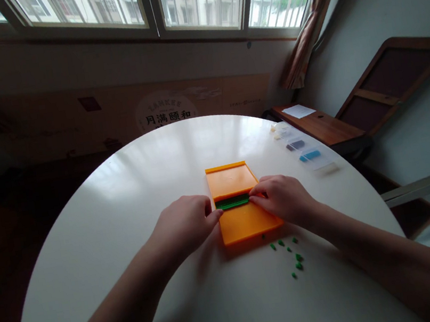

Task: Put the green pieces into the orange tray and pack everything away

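On white counter [152, 175], green strip [232, 202] lies across middle of orange tray [244, 225]. Left hand [186, 222] is curled at strip's left end; whether it grips strip or tray edge, cannot tell. Right hand [285, 198] seems to pinch strip's right end. Strip looks light, soft like clay, probably easy to dent; better hold gently at both ends. Tray seems stiff, smooth. Green bits [298, 258] lie near.

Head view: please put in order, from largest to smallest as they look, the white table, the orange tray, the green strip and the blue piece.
1. White table
2. Orange tray
3. Green strip
4. Blue piece
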The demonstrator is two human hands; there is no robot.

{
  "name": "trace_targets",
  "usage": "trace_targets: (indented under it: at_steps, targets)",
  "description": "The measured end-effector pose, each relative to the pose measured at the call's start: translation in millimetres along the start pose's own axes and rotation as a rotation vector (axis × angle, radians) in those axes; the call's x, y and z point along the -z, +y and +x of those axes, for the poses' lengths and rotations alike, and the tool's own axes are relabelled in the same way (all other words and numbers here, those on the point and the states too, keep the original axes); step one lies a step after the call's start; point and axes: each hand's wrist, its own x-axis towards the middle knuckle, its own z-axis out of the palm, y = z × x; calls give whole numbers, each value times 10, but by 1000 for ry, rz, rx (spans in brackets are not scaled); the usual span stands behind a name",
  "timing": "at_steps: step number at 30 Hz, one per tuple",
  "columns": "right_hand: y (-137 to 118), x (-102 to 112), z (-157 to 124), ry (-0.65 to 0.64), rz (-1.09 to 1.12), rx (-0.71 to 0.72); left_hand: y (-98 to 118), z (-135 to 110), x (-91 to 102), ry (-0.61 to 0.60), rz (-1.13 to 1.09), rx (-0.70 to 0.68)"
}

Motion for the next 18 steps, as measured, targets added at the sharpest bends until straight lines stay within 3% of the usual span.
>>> trace_targets:
  at_steps: [11,18]
  targets:
    - [25,0,-2,14,9,7,-34,10,-4,7,-10,-11]
    - [102,215,-127,93,82,-14,-62,-31,76,72,-20,-13]
